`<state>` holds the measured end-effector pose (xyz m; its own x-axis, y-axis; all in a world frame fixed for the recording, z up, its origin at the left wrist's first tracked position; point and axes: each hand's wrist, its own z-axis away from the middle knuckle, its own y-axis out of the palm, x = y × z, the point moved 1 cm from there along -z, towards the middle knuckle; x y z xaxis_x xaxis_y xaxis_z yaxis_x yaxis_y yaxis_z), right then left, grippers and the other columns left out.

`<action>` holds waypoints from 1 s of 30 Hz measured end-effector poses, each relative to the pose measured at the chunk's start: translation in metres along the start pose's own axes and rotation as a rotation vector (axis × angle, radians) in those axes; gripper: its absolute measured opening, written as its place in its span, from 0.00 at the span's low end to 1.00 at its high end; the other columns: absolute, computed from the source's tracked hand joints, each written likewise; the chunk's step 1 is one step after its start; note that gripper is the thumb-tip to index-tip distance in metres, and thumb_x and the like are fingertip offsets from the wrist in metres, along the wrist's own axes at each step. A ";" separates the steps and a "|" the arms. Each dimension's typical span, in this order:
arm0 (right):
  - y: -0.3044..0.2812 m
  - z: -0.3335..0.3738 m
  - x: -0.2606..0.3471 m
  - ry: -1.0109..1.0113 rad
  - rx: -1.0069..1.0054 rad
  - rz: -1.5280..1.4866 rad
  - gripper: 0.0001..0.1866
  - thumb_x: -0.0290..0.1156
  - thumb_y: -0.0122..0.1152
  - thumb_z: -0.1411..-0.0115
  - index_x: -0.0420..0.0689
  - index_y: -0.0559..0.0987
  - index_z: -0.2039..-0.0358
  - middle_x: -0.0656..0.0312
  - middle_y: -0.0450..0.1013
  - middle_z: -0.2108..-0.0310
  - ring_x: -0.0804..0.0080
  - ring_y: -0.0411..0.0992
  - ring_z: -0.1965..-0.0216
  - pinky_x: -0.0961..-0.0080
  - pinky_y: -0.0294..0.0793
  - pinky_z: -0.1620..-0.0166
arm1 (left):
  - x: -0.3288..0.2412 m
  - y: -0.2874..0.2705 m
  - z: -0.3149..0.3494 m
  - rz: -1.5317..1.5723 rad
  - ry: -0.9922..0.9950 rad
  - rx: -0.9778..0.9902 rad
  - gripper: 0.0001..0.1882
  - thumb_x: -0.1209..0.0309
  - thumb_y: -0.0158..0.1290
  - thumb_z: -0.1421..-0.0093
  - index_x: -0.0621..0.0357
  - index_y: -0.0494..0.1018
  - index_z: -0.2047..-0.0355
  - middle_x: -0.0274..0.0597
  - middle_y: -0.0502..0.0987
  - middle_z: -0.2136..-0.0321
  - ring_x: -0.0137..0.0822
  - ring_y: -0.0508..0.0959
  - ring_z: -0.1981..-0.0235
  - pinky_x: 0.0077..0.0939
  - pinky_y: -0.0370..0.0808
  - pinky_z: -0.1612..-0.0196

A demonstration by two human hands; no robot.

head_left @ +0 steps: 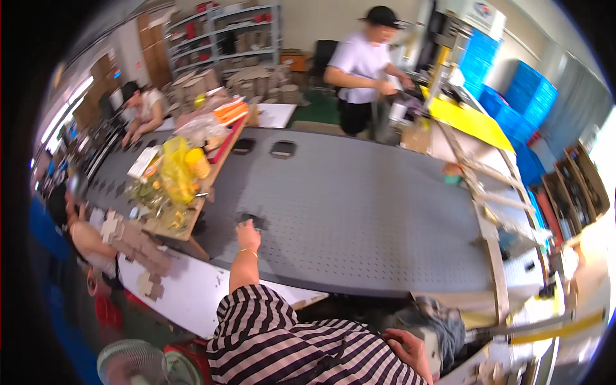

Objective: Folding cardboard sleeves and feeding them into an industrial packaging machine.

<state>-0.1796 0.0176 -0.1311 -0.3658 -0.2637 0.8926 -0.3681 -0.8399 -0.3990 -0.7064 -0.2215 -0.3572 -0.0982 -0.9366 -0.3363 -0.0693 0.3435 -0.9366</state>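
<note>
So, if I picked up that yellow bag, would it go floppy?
Probably floppy: the yellow bag looks thin and crumpled. It may be light for its size, since the plastic seems partly see-through, though anything inside could add weight.

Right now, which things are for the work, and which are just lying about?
Seemingly for the work:
small dark object, blurred, at the left hand's fingers
grey dotted table beneath it

Seemingly just about:
yellow plastic bag
fan
grey cloth
</note>
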 end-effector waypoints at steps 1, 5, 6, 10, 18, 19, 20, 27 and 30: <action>0.004 -0.019 0.015 -0.020 0.034 0.058 0.16 0.28 0.62 0.42 0.39 0.78 0.52 0.55 0.79 0.61 0.62 0.78 0.58 0.73 0.74 0.52 | 0.009 -0.006 -0.002 -0.015 0.018 -0.030 0.27 0.69 0.62 0.48 0.50 0.70 0.47 0.52 0.70 0.49 0.52 0.67 0.45 0.43 0.70 0.45; 0.023 -0.080 0.054 -0.211 0.208 0.195 0.17 0.26 0.62 0.43 0.39 0.77 0.52 0.55 0.79 0.61 0.62 0.77 0.58 0.71 0.74 0.52 | 0.042 -0.013 -0.017 -0.095 0.029 -0.024 0.28 0.70 0.63 0.51 0.46 0.71 0.47 0.50 0.69 0.47 0.50 0.67 0.44 0.41 0.72 0.46; 0.028 -0.090 0.063 -0.247 0.244 0.237 0.18 0.25 0.61 0.44 0.39 0.77 0.52 0.57 0.80 0.61 0.63 0.78 0.58 0.71 0.74 0.52 | 0.044 -0.013 -0.021 -0.094 0.083 0.001 0.26 0.70 0.64 0.51 0.48 0.73 0.50 0.50 0.71 0.49 0.50 0.67 0.44 0.40 0.72 0.46; 0.041 -0.110 0.078 -0.330 0.324 0.325 0.18 0.26 0.63 0.44 0.39 0.77 0.52 0.55 0.79 0.62 0.60 0.77 0.58 0.68 0.74 0.52 | 0.033 -0.010 -0.037 -0.015 0.187 0.097 0.20 0.73 0.63 0.50 0.50 0.76 0.55 0.47 0.74 0.52 0.47 0.69 0.45 0.38 0.72 0.46; 0.037 -0.050 0.058 -0.280 0.205 0.340 0.17 0.32 0.63 0.42 0.39 0.78 0.53 0.51 0.78 0.59 0.55 0.75 0.56 0.67 0.75 0.53 | -0.021 0.037 -0.034 0.043 0.348 0.334 0.07 0.66 0.60 0.48 0.55 0.81 0.72 0.48 0.81 0.68 0.53 0.80 0.65 0.43 0.77 0.59; 0.033 -0.034 0.053 -0.260 0.153 0.314 0.17 0.32 0.62 0.42 0.39 0.77 0.53 0.51 0.78 0.59 0.55 0.75 0.56 0.67 0.74 0.52 | -0.060 0.037 -0.014 0.150 0.500 0.319 0.08 0.66 0.60 0.47 0.59 0.80 0.73 0.47 0.80 0.77 0.49 0.81 0.74 0.40 0.79 0.67; 0.027 -0.016 0.044 -0.233 0.096 0.295 0.17 0.32 0.63 0.42 0.40 0.78 0.53 0.51 0.77 0.58 0.54 0.75 0.56 0.66 0.74 0.52 | -0.098 0.049 0.009 0.637 0.298 0.608 0.08 0.68 0.59 0.45 0.61 0.79 0.75 0.43 0.79 0.81 0.37 0.81 0.79 0.34 0.78 0.72; -0.033 0.147 0.002 -0.117 -0.665 0.219 0.16 0.19 0.58 0.45 0.39 0.79 0.55 0.56 0.78 0.57 0.66 0.76 0.55 0.72 0.72 0.49 | -0.348 -0.134 0.293 0.849 1.282 1.355 0.06 0.74 0.62 0.45 0.64 0.79 0.70 0.35 0.79 0.75 0.23 0.76 0.72 0.20 0.73 0.66; -0.049 0.217 -0.004 -0.181 -0.976 0.300 0.20 0.23 0.61 0.46 0.39 0.76 0.51 0.53 0.76 0.55 0.59 0.73 0.54 0.67 0.70 0.48 | -0.377 -0.198 0.406 0.740 1.904 1.290 0.08 0.69 0.66 0.48 0.59 0.80 0.71 0.37 0.79 0.75 0.28 0.76 0.73 0.21 0.73 0.67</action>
<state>0.0251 -0.0430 -0.0691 -0.4521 -0.5340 0.7145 -0.8452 0.0006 -0.5344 -0.2531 0.0355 -0.0849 -0.2760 0.5727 -0.7719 0.6953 -0.4356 -0.5718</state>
